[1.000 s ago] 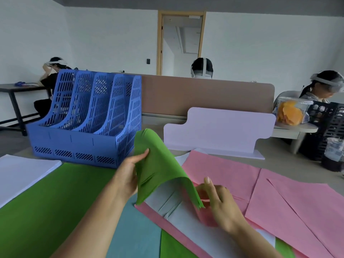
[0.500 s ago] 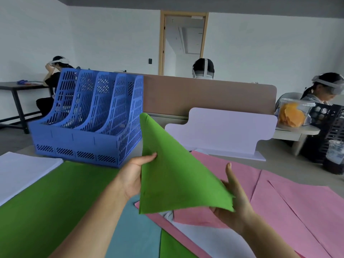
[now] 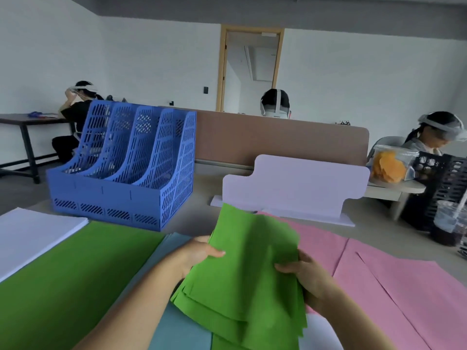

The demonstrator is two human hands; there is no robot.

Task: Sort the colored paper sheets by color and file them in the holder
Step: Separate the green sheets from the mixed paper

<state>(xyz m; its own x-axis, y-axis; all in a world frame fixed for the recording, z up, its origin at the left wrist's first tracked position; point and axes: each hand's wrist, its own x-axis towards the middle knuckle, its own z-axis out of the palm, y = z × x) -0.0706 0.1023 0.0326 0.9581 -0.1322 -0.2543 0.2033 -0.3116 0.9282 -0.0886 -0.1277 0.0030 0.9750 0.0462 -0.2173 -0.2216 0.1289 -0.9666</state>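
Over the desk centre, head view: green bundle [image 3: 252, 269] held off the surface between both hands. Left hand [image 3: 199, 253] pinches its left edge, thumb on top. Right hand [image 3: 305, 276] has fingers curled round the right edge. Two-sided grip makes sense: the sheets are floppy, creased, and fanned out at the lower left corner, so they likely need squaring before they go anywhere.

Sort piles:
- green pile [image 3: 75, 269] flat at left, probable drop spot for the bundle
- white stack [image 3: 32, 233] beyond it, far left
- pale blue sheets [image 3: 171, 324] under the left forearm
- pink sheets [image 3: 391, 281] spread loose at right, overlapping, not stacked yet

Holder [image 3: 126, 173] stands back left, upright, near the green pile's far edge. Slots look unfilled through the mesh, so filing hasn't started, I'd say.

Obstacles: lilac stand [image 3: 295, 183] behind the bundle and drink cup [image 3: 449, 223] far right are both off the route to the holder. The person's own left arm crosses the way to the green pile.
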